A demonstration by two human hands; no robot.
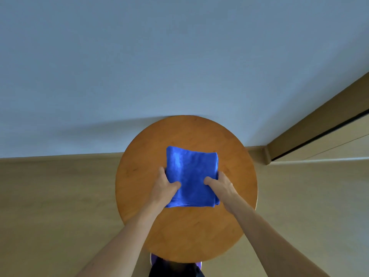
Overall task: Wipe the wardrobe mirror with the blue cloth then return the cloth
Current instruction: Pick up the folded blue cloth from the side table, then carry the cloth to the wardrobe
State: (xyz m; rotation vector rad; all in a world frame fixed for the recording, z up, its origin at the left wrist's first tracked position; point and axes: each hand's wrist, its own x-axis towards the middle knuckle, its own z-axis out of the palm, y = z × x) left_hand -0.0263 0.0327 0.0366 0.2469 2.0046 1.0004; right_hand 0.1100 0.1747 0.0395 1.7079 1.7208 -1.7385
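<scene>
The blue cloth (191, 172) is seen folded into a thick, roughly square pad near the middle of the round wooden table (179, 236). It is gripped at both sides. The left hand (166, 183) is clamped on its left edge and the right hand (219, 185) on its right edge. Each thumb is laid on top, with the fingers tucked round the edge and mostly hidden. This two-sided hold is judged to keep the folded layers together and flat, so that the pad does not fall open. Whether the cloth is being lifted or set down cannot be told, and the wardrobe mirror is not in view. The fabric is shown as a saturated blue, plush and napped like microfibre. Stacked layers are visible at the near right corner and soft, rounded folds along the far edge. No stain or wet patch can be made out.
</scene>
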